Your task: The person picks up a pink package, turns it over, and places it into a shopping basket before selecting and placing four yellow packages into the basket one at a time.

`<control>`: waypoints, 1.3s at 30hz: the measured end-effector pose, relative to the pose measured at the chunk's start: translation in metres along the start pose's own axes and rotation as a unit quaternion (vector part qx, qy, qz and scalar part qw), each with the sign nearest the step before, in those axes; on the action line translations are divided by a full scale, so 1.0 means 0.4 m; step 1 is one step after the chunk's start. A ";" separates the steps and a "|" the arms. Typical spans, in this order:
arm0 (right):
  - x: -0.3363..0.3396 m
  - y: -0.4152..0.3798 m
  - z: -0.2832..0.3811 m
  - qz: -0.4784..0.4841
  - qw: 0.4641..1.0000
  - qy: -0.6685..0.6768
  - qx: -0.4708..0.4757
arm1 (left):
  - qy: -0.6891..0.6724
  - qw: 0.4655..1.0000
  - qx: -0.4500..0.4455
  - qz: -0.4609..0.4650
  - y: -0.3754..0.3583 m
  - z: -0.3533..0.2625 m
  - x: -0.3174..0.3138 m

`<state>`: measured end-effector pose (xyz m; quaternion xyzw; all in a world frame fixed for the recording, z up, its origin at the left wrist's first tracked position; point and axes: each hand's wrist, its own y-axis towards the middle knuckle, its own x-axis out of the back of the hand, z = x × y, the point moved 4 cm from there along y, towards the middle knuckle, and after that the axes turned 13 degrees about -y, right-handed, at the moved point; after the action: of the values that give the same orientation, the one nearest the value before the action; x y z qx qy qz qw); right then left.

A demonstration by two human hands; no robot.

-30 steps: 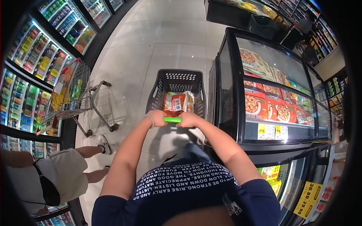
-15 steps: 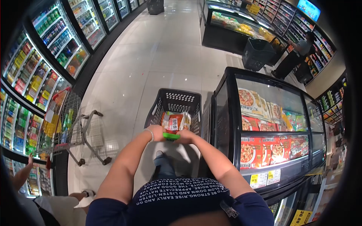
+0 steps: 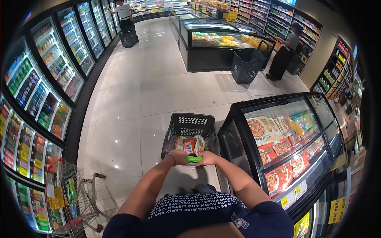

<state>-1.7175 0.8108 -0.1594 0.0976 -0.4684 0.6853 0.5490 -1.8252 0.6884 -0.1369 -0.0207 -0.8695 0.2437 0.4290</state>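
Note:
A black shopping basket [image 3: 190, 123] with perforated walls stands low in front of me on the floor. Both of my hands are closed round its green handle [image 3: 194, 159]. My left hand [image 3: 177, 157], below a bracelet, grips the left end. On the right end sits my right hand [image 3: 208, 158], its fingers wrapped round the bar. Inside the basket, just past my hands, lie a red-and-white package [image 3: 190, 145] and other packaged goods partly hidden beneath it.
A glass-topped freezer [image 3: 274, 146] with pizza boxes stands close on my right. Lit drink fridges [image 3: 37, 93] line the left, with a wire cart [image 3: 75, 190] beside them. Ahead are another freezer [image 3: 210, 55], a dark basket [image 3: 248, 65] and two people [image 3: 285, 49] [image 3: 124, 16].
The view has tilted up and moved forward along the aisle. The wire cart has dropped toward the lower left, and a person at the far fridges has come into view. My grip is unchanged.

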 end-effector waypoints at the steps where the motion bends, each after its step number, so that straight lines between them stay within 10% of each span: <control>1: 0.009 0.014 -0.012 -0.008 1.000 0.003 -0.012 | 0.005 1.000 0.003 0.003 0.025 0.013 0.010; 14: 0.255 0.265 -0.074 -0.068 0.995 0.061 0.041 | 0.032 0.999 -0.035 0.020 0.336 0.166 0.271; 17: 0.293 0.335 -0.114 0.053 0.992 0.111 0.004 | 0.040 0.998 -0.036 0.027 0.426 0.196 0.299; 39: 0.780 0.529 -0.462 -0.178 0.956 0.141 -0.186 | 0.141 0.934 -0.306 0.119 1.169 0.087 0.700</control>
<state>-1.9439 1.1643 -0.1704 -0.0225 -0.4804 0.4844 0.7308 -2.1092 1.1544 -0.1554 -0.2888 -0.8239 0.0098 0.4875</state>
